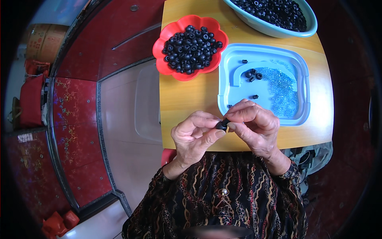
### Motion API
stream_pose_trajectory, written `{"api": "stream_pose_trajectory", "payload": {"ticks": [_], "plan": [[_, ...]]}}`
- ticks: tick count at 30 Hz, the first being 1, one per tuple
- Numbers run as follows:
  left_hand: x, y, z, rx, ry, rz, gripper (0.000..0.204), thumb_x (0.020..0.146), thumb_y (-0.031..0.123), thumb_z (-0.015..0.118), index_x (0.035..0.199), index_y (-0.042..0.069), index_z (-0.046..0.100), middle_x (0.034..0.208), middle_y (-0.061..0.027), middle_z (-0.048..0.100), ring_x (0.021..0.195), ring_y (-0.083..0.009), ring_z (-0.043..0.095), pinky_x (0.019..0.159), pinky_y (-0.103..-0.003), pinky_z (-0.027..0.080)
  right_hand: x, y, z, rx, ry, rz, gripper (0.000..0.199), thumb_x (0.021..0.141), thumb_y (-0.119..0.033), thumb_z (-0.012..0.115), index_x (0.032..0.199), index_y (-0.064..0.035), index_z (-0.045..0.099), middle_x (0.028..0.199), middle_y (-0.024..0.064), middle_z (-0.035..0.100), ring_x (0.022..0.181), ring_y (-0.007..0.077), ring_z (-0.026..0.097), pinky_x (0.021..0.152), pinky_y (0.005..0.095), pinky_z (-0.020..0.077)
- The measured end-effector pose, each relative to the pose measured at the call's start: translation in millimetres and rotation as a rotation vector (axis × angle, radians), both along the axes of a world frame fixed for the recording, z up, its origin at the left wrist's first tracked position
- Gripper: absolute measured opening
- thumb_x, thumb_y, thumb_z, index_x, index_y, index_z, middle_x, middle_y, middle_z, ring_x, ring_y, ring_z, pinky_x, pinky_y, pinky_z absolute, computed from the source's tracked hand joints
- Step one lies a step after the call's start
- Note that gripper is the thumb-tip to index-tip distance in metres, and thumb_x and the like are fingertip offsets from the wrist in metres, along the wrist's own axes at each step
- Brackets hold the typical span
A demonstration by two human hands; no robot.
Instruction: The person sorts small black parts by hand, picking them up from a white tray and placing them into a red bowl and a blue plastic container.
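Observation:
Over the near edge of the table, my left hand (191,137) pinches a small round black part (221,126) between thumb and fingers. From the other side my right hand (254,126) grips a narrow black piece (226,120) that meets the top of the round one. Whether the two are joined cannot be made out. Just beyond my right hand lies a light blue tray (306,85). In it are several loose black pieces (255,96) and a spread of small clear blue bits (283,93).
A red scalloped bowl (159,46) full of round black parts (191,49) stands at the table's far left. At the far right is a pale green basin (274,31) heaped with black pieces. Dark red cabinets (75,131) line the left. The wooden table (187,103) ends near my body.

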State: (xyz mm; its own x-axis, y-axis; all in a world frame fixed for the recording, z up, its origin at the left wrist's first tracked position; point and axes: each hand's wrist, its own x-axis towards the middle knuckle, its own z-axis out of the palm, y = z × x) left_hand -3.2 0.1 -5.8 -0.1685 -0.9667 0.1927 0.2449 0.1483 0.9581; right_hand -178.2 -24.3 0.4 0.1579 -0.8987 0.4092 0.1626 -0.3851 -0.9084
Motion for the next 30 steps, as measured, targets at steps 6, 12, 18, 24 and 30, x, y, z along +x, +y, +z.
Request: {"api": "stream_pose_trajectory", "payload": {"ticks": [6,12,18,24,30], "plan": [[-0.9,0.4,0.6,0.008,-0.009,0.006,0.021,0.075,-0.005,0.068,0.093,-0.003,0.059,0.095,-0.0117,0.059,0.084,-0.0118,0.058,0.072,-0.022,0.049,2.1,-0.2,3.1,-0.108,0.080,-0.064,0.013,0.067,0.006,0.065,0.079,0.0020,0.060,0.080,0.0126,0.063,0.072,0.0229,0.062,0.062,0.0302,0.0486],[0.4,1.8,-2.0,-0.003,-0.031,0.012,0.021,0.075,-0.005,0.069,0.093,-0.003,0.059,0.095,-0.0117,0.059,0.083,-0.0114,0.058,0.072,-0.022,0.049,2.0,1.0,-0.9,-0.108,0.087,-0.056,0.013,0.067,0.006,0.066,0.077,0.0021,0.060,0.078,0.0122,0.063,0.070,0.0225,0.061,0.059,0.0304,0.0480],[-0.9,4.5,-6.0,-0.011,-0.014,0.043,0.021,0.075,-0.004,0.069,0.093,-0.003,0.060,0.092,-0.0106,0.059,0.079,-0.0097,0.057,0.068,-0.020,0.047,0.9,2.0,0.0,-0.120,0.094,-0.041,0.013,0.066,0.006,0.066,0.077,0.0021,0.060,0.079,0.0121,0.062,0.069,0.0221,0.061,0.059,0.0303,0.0475],[-0.4,5.6,-3.9,-0.003,-0.018,0.042,0.020,0.075,-0.004,0.069,0.093,-0.003,0.059,0.092,-0.0102,0.059,0.079,-0.0093,0.057,0.067,-0.020,0.047,-0.3,2.0,-0.6,-0.150,0.117,-0.014,0.013,0.067,0.006,0.065,0.078,0.0019,0.060,0.081,0.0125,0.062,0.070,0.0230,0.060,0.061,0.0315,0.0471],[-5.8,9.2,-3.6,0.029,-0.015,0.054,0.020,0.076,-0.005,0.068,0.093,-0.004,0.058,0.093,-0.0101,0.057,0.079,-0.0092,0.056,0.069,-0.021,0.047,-1.2,7.4,-5.7,-0.080,0.116,0.003,0.014,0.067,0.006,0.064,0.080,0.0017,0.059,0.082,0.0122,0.062,0.073,0.0237,0.060,0.065,0.0332,0.0473]]}}
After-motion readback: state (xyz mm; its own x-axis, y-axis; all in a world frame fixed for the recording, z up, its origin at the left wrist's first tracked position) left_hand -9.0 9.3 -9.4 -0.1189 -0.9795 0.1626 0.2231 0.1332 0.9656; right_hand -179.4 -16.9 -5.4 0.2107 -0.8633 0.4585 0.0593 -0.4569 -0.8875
